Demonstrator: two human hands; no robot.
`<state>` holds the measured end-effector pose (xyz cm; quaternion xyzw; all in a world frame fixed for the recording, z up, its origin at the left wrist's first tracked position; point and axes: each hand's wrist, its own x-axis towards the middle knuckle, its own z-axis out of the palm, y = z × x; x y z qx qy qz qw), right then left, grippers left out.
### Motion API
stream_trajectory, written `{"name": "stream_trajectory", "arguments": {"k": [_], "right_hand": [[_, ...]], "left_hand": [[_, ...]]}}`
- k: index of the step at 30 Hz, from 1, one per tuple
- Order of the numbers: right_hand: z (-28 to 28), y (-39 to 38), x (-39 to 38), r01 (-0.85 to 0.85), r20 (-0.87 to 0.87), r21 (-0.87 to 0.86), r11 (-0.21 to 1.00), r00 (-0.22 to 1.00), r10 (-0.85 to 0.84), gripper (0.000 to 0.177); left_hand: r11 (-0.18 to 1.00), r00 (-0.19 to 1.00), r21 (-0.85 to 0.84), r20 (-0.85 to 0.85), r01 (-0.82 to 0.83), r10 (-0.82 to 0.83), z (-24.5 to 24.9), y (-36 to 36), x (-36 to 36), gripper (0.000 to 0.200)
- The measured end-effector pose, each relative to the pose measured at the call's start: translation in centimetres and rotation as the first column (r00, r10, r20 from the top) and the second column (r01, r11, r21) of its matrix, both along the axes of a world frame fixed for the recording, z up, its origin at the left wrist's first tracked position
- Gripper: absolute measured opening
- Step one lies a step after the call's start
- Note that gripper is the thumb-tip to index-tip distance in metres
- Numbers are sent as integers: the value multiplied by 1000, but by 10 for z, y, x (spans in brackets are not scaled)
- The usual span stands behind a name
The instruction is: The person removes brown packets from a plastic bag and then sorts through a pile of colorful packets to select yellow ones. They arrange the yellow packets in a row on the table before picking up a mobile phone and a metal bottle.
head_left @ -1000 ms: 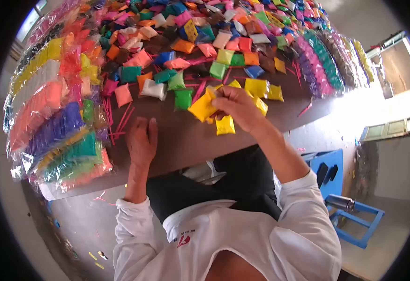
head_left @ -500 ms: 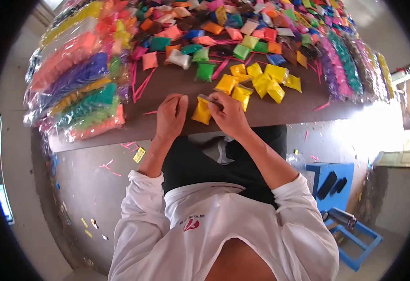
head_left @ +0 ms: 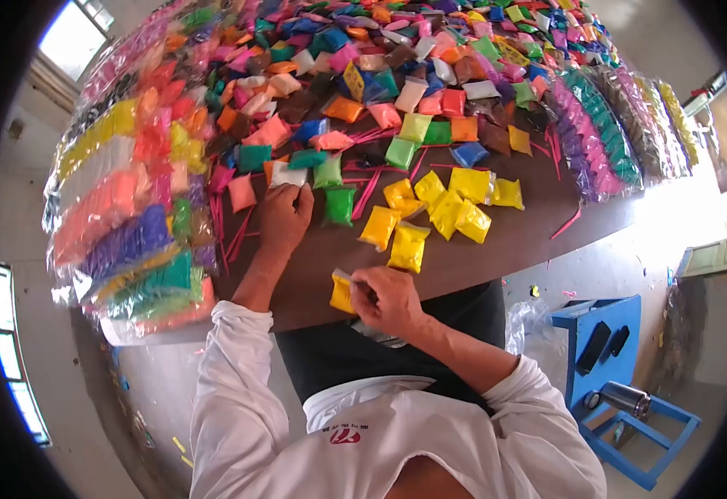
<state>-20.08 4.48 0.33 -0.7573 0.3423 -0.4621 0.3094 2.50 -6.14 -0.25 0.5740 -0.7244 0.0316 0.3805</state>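
My right hand (head_left: 390, 298) pinches a small orange-yellow packet (head_left: 342, 293) over the table's near edge. The packet hangs to the left of the fingers, its clear top edge showing. Farther up, my left hand (head_left: 285, 214) reaches over the table with fingers curled together at the near edge of a white packet (head_left: 287, 175). A green packet (head_left: 339, 205) lies to the right of this hand, a salmon packet (head_left: 242, 193) to its left. Between and beyond my hands are several yellow packets (head_left: 446, 214) and an orange-yellow packet (head_left: 379, 228).
A wide heap of mixed-colour packets (head_left: 396, 83) covers the back of the brown table (head_left: 496, 258). Clear bags of sorted packets stand at left (head_left: 101, 224) and right (head_left: 600, 137). Pink strips (head_left: 367, 195) lie about. A blue stool (head_left: 604, 333) and metal flask (head_left: 625, 397) are at lower right.
My left hand has moved away from the orange-yellow packet, forward and left to the white packet. My right hand still holds the orange-yellow packet, now nearer my body. The view has tilted up.
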Motion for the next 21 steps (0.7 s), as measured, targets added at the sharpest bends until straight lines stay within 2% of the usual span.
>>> {"name": "stream_trajectory", "arguments": {"k": [4, 7, 8, 11, 12, 15, 18, 21], "right_hand": [[4, 0, 1, -12, -15, 16, 1000, 1000, 12, 23], [5, -1, 1, -19, -7, 16, 1000, 1000, 19, 23], [3, -1, 1, -17, -3, 13, 1000, 1000, 18, 23], [0, 0, 2, -18, 15, 11, 1000, 1000, 18, 22], [1, -1, 1, -18, 23, 11, 1000, 1000, 18, 22], [4, 0, 1, -2, 50, 35, 999, 999, 1, 21], [0, 1, 2, 49, 104, 85, 995, 993, -58, 15], [3, 3, -2, 65, 139, 287, 956, 984, -109, 10]], "left_hand": [[1000, 1000, -19, 11, -5, 5, -1, -24, -1, 26], [992, 994, -111, 99, 61, -51, -7, -55, 12, 26], [997, 996, -72, 91, 20, -13, -5, -64, 17, 28], [995, 992, 49, -85, -89, 93, 0, -93, 32, 32], [996, 964, 40, -253, -78, 86, 8, -94, 28, 38], [983, 942, 158, -304, -97, 142, 28, -74, 19, 41], [984, 978, 175, -207, 39, -2, 45, -30, 6, 41], [956, 907, 233, -415, 181, -71, 63, 29, -14, 40]]}}
